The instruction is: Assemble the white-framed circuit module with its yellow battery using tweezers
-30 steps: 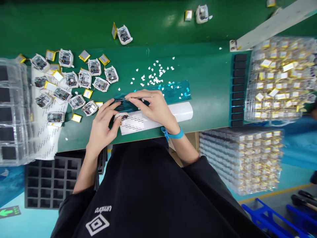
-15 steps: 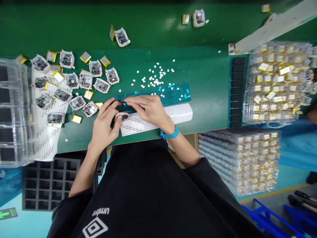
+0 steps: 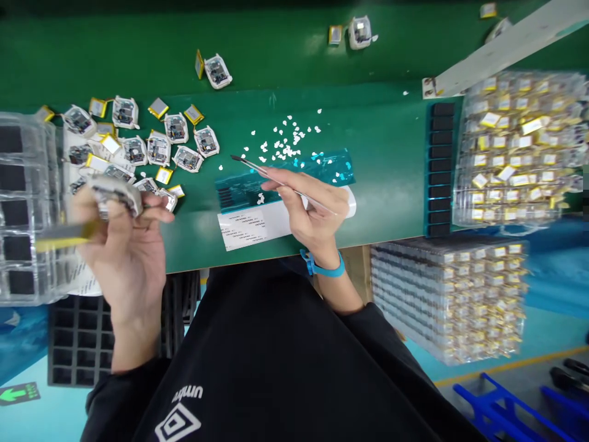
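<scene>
Left grip: left hand (image 3: 120,236) raised off the bench, fingers clamped on a white module (image 3: 116,191) whose yellow battery (image 3: 64,236) dangles to its left; motion-blurred
Behind that grip: loose modules (image 3: 159,147) scattered on the green bench (image 3: 391,184), clear trays (image 3: 25,202) to their left
Right grip: right hand (image 3: 313,209) pinched shut on tweezers (image 3: 276,178), tips pointing up-left
Under the tweezers: teal film strip (image 3: 322,169) and white label sheet (image 3: 248,227)
Past the tips: white paper bits (image 3: 288,138)

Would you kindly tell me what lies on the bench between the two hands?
In the head view, mostly bare green bench mat lies between the left hand and right hand, then a white printed label sheet and a teal film strip.
</scene>
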The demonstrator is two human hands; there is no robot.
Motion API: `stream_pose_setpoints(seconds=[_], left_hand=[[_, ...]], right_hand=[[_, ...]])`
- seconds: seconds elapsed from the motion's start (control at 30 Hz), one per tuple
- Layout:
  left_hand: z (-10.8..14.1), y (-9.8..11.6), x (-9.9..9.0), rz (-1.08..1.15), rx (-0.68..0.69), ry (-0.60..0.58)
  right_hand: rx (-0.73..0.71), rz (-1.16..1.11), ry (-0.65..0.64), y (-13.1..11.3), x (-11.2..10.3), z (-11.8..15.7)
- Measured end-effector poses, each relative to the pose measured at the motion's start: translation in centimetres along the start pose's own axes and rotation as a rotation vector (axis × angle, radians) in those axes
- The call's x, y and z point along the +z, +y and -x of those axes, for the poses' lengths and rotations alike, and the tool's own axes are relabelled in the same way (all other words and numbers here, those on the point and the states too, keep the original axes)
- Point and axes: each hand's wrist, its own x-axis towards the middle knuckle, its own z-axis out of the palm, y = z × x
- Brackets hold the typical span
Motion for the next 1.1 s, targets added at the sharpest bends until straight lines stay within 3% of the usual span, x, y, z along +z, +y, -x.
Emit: stream_pose_setpoints(seconds=[0.1,0.17,0.27,0.37,0.57,0.73,0.93,1.1], left_hand=[[-0.5,-1.0,0.2,0.124,-0.354,0.059],[0.0,-2.2,0.4,0.141,-0.447,0.042],[1.1,-3.5,0.9,0.106,-0.421,0.017],[1.7,-3.9,1.4,0.083,-0.344,0.066],[1.5,-3.3,1.9,0.054,-0.458,0.087],[1.6,-3.0,1.9,0.000,-0.459,0.055],[1.4,-3.2,1.7,-0.038,-0.425,-0.076],[1.5,-2.9,2.1,-0.057,-0.437,-0.061]], right_hand=[[-0.026,0.020,0.008,-0.7,-0.2,0.5],[-0.041,0.044,-0.046,-1.1,-0.3,0.9],[-0.085,0.056,-0.155,-2.0,-0.6,1.6],[-0.158,0.047,-0.244,-3.1,-1.1,2.0],[-0.292,0.150,-0.336,-4.4,-1.7,1.6],[-0.401,0.238,-0.379,-4.4,-1.6,1.4],[-0.465,0.305,-0.391,-4.6,-1.7,1.5],[-0.471,0.341,-0.422,-5.1,-2.0,1.0]])
